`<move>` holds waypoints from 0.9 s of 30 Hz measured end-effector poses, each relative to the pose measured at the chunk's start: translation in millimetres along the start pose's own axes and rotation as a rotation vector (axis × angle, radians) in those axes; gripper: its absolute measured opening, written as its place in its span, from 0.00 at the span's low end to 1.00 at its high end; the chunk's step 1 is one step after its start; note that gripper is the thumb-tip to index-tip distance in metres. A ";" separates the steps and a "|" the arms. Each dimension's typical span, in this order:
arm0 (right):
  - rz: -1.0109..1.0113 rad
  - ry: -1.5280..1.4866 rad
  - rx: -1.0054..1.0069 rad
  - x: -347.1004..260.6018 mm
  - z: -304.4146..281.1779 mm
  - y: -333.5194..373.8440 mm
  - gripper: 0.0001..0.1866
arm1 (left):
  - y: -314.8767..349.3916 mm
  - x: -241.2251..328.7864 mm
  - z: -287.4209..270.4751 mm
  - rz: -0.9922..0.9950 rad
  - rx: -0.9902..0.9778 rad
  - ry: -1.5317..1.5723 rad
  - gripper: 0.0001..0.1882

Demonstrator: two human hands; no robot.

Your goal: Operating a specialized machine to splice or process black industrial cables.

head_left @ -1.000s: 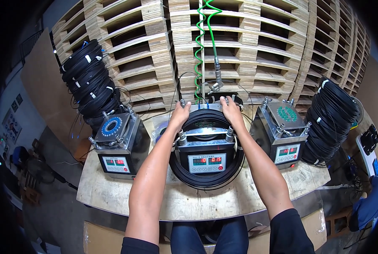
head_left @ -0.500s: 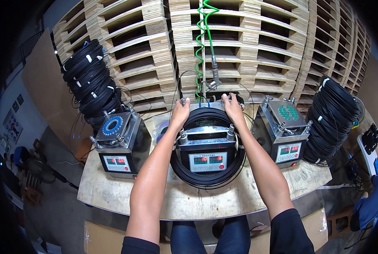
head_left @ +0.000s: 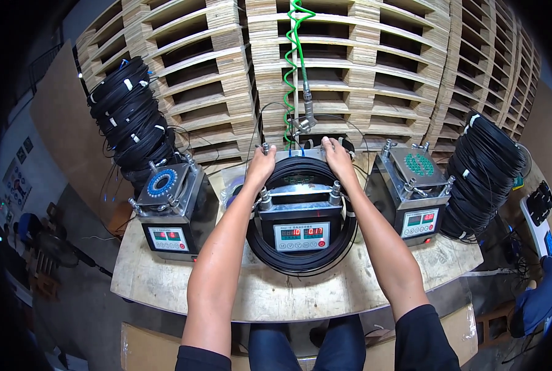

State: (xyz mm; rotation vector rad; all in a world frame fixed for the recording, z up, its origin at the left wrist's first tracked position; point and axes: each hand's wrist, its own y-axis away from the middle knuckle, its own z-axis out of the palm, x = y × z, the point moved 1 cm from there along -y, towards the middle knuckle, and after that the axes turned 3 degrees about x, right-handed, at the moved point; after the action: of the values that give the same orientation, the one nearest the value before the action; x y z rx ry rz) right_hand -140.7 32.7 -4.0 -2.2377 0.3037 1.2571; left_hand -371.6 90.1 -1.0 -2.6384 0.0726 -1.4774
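Both my arms reach over a metal curing machine (head_left: 302,196) with a lit display panel at the middle of the table. A coil of black cable (head_left: 254,244) hangs around the machine's body. My left hand (head_left: 262,166) is closed around the rear left clamp post (head_left: 265,148), whose metal tip shows beside the thumb. At the rear right corner, my right hand (head_left: 338,159) has its thumb and fingers bent around the matching post, mostly hidden by the hand. Two more metal posts (head_left: 335,193) stand at the machine's front corners.
Similar machines stand at left (head_left: 163,204) and right (head_left: 418,191) on the wooden table (head_left: 301,297). Tall stacks of black cable coils rise behind the left machine (head_left: 127,117) and at right (head_left: 483,173). A green coiled air hose (head_left: 291,74) hangs before stacked wooden pallets (head_left: 208,68).
My hands stay on the rear posts. The digits on the displays have changed. The view has shifted very slightly.
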 end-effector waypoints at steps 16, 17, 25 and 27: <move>0.047 0.041 -0.020 7.5 1.7 -4.3 0.36 | 7.7 5.1 -4.5 -0.024 -0.002 0.007 0.35; 0.028 0.017 -0.024 8.9 1.5 -5.0 0.36 | 7.8 5.7 -3.9 -0.043 0.001 -0.009 0.35; -0.048 -0.012 0.031 8.4 4.1 -1.5 0.35 | 3.8 -1.6 -4.2 0.068 -0.013 -0.003 0.38; -0.050 0.013 0.030 10.2 1.5 -2.1 0.35 | 4.7 2.1 -1.0 0.085 0.005 0.002 0.39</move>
State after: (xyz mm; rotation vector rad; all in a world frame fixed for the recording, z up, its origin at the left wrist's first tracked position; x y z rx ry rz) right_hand -135.4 36.0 -12.4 -2.2156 0.2677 1.2042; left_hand -371.3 85.1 0.8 -2.5951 0.1783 -1.4513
